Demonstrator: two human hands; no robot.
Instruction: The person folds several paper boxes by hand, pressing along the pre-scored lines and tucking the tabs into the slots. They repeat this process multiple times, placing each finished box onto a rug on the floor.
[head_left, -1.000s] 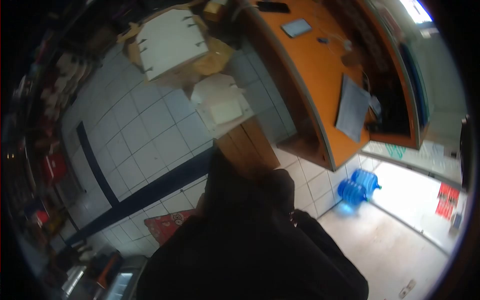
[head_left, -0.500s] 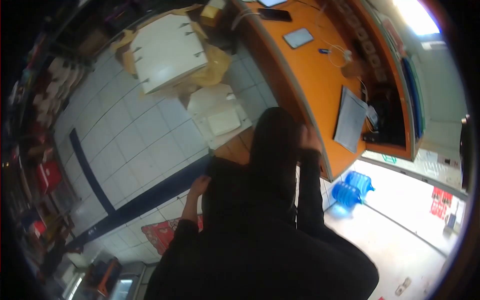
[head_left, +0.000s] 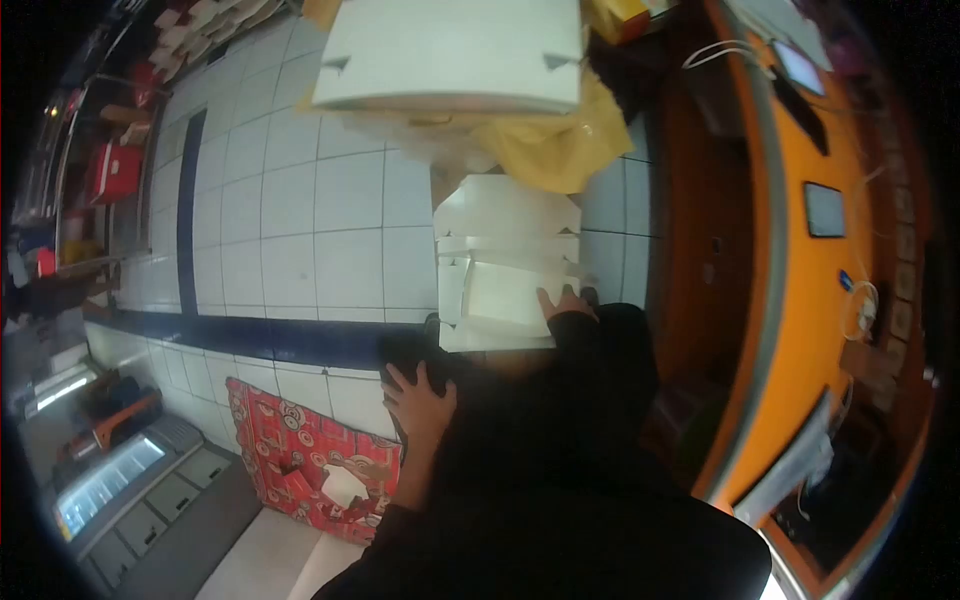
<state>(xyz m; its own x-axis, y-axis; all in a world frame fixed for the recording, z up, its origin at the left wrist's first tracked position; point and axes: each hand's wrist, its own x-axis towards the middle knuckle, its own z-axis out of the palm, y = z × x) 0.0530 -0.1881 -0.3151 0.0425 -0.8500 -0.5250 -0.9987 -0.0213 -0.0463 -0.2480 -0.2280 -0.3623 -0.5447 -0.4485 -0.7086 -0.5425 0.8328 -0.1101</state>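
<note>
Handling white carton (head_left: 505, 290): right hand (head_left: 570, 303) splayed on its 4 o'clock side, left hand (head_left: 421, 402) spread, empty at 7; lifting would need gripping.

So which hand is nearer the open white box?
Right: the right hand is at the near right part of the open white box; the left hand is off it, leftward.

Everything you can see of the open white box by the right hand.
The white box looks like thin card, with folded walls and a shallow recess. It lies open side up, its far panel laid back toward the yellow wrapping. The right hand's fingers touch its near right side. Its support is mostly hidden.
</note>
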